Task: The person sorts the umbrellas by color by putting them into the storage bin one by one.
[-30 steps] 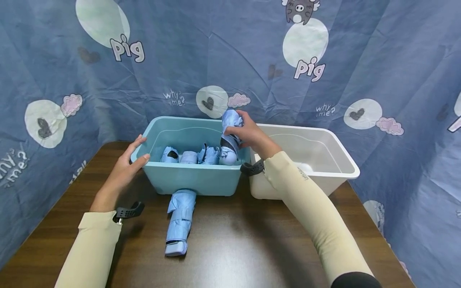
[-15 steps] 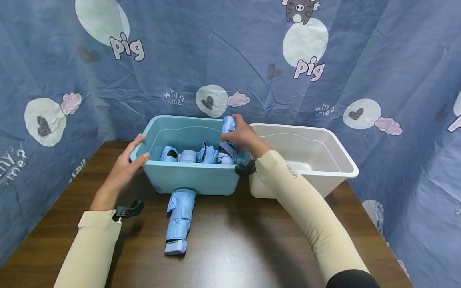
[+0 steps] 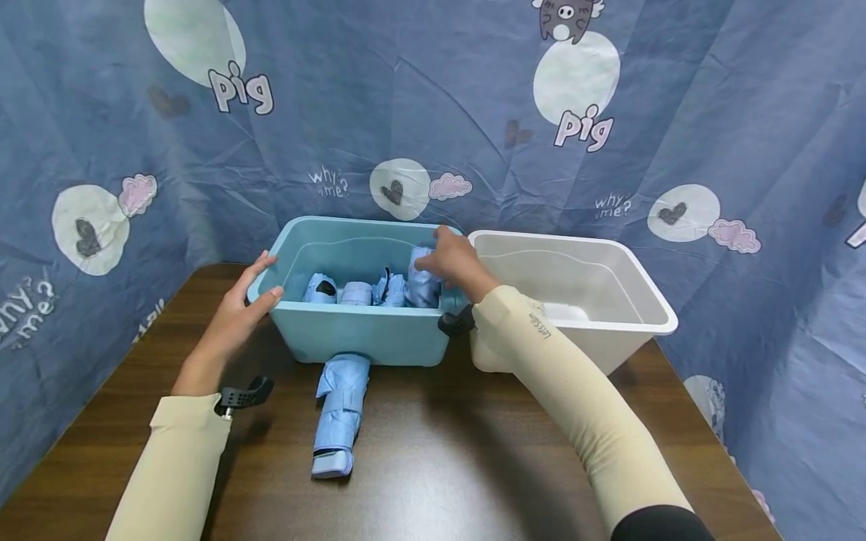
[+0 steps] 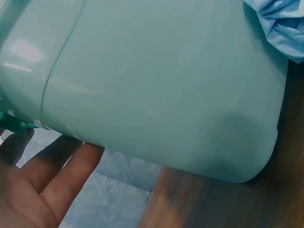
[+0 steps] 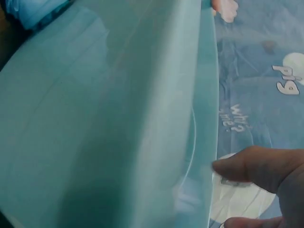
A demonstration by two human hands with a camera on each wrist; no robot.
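A teal bin (image 3: 358,338) holds several light-blue folded umbrellas, including one umbrella (image 3: 319,288) at its left end. My right hand (image 3: 458,261) is over the bin's right end, beside the upright umbrella (image 3: 421,282) there. In the right wrist view its thumb (image 5: 235,167) and a finger stand apart, with no umbrella visible between them. My left hand (image 3: 233,315) rests at the bin's left rim, fingers straight against it; the left wrist view shows the fingers (image 4: 76,171) touching the edge. Another folded umbrella (image 3: 338,417) lies on the table in front of the bin.
A white bin (image 3: 575,349) stands to the right, close beside the teal one. Both stand on a brown wooden table (image 3: 433,451). A blue patterned curtain (image 3: 406,105) hangs right behind them.
My right hand has lowered the umbrella into the teal bin's right end, and its fingers have loosened from it. The left hand has stayed at the rim.
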